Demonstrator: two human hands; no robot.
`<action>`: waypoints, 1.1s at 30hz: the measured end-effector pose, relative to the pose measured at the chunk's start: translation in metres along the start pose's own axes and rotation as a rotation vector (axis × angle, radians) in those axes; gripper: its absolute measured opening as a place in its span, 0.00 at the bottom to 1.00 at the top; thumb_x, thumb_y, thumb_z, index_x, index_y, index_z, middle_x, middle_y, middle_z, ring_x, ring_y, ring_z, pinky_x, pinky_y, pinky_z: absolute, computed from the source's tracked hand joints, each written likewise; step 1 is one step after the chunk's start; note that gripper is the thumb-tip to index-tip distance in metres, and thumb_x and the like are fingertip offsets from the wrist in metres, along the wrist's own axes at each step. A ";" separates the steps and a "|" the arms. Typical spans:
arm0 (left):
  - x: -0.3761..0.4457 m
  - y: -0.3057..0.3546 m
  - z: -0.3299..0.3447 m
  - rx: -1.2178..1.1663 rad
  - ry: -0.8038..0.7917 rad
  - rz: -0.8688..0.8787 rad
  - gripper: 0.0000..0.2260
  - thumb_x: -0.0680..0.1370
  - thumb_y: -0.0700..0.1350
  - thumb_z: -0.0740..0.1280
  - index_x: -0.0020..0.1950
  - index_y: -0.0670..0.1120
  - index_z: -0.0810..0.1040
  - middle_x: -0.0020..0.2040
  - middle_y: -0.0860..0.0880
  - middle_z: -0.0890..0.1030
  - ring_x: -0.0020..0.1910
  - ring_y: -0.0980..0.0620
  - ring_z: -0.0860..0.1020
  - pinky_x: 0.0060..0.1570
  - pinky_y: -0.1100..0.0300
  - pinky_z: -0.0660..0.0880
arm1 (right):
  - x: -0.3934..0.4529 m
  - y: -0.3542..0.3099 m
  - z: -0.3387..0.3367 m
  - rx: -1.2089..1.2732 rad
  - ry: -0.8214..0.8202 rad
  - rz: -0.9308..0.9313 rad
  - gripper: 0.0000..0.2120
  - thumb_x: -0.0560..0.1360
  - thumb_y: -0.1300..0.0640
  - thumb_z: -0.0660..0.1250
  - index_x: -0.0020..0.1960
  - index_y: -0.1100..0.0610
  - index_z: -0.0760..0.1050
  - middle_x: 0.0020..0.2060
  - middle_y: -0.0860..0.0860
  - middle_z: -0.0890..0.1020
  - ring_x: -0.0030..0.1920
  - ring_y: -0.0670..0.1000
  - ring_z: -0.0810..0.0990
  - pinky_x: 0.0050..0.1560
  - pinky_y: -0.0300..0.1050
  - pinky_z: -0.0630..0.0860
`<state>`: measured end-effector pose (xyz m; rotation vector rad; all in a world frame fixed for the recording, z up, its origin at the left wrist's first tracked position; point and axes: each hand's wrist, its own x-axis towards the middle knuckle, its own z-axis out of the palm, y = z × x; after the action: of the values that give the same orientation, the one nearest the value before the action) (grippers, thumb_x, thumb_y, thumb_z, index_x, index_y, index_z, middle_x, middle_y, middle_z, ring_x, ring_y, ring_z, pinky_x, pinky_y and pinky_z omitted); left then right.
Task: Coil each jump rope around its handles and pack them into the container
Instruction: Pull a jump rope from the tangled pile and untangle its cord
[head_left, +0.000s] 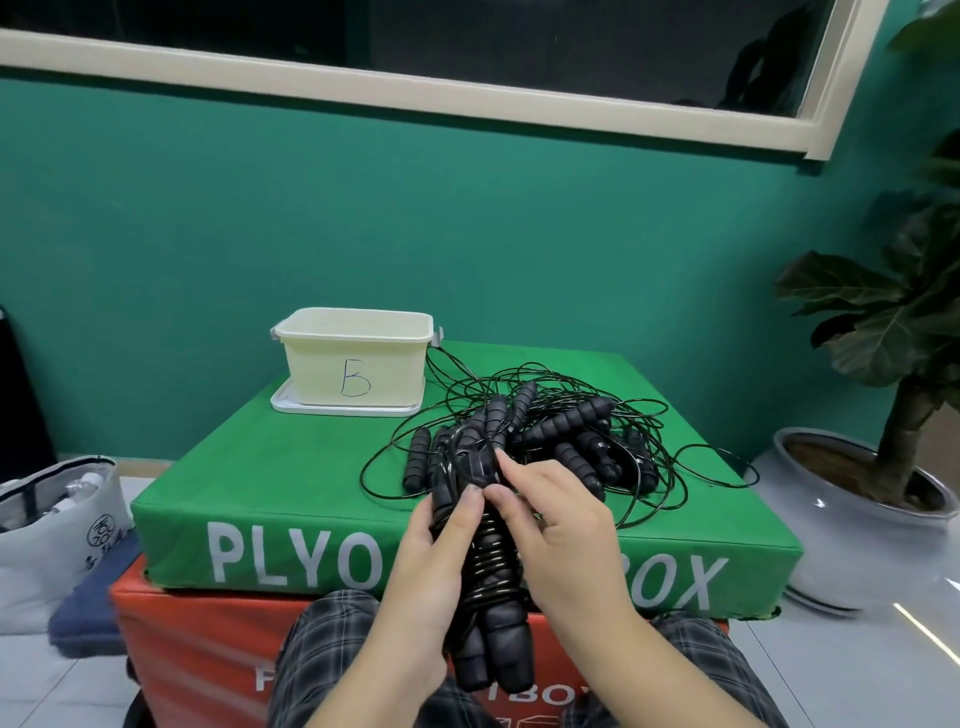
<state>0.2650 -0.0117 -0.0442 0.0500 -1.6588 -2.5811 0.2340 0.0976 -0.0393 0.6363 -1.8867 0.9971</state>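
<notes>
My left hand (431, 566) grips a pair of black jump rope handles (493, 639) held together, with thin black cord wound several times around their middle. My right hand (556, 525) pinches the cord near the top of that bundle, fingers touching the handle ends. Behind my hands a tangled pile of black jump ropes (561, 431) with ribbed foam handles lies on the green plyo box (291, 467). The cream container (358, 358), marked "B", stands open at the box's far left on its white lid (283, 405). I cannot see inside it.
The green box sits on an orange box (182, 649). A grey bag (57, 525) lies on the floor at left. A potted plant (883, 467) in a grey bowl stands at right. A teal wall rises behind.
</notes>
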 end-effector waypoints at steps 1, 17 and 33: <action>0.001 0.000 -0.001 0.014 0.003 0.003 0.15 0.67 0.57 0.70 0.52 0.55 0.80 0.48 0.49 0.85 0.51 0.47 0.82 0.58 0.44 0.75 | 0.001 0.000 -0.001 -0.013 -0.014 -0.025 0.16 0.75 0.54 0.65 0.60 0.61 0.79 0.41 0.48 0.79 0.42 0.39 0.75 0.45 0.28 0.72; -0.002 0.010 -0.002 0.015 -0.100 0.133 0.13 0.70 0.50 0.69 0.54 0.49 0.82 0.52 0.46 0.84 0.55 0.46 0.81 0.57 0.48 0.75 | -0.002 -0.005 -0.004 -0.086 -0.031 -0.208 0.19 0.82 0.58 0.53 0.72 0.63 0.60 0.56 0.52 0.73 0.55 0.49 0.73 0.62 0.38 0.68; 0.004 0.010 -0.009 0.237 -0.030 0.300 0.19 0.70 0.59 0.71 0.58 0.52 0.78 0.52 0.53 0.84 0.53 0.53 0.81 0.57 0.52 0.75 | 0.007 -0.016 -0.012 0.113 -0.014 0.127 0.20 0.73 0.48 0.64 0.63 0.52 0.76 0.40 0.41 0.74 0.42 0.37 0.73 0.42 0.25 0.66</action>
<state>0.2616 -0.0245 -0.0391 -0.2087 -1.8153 -2.1718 0.2480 0.0989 -0.0230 0.5962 -1.9122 1.1901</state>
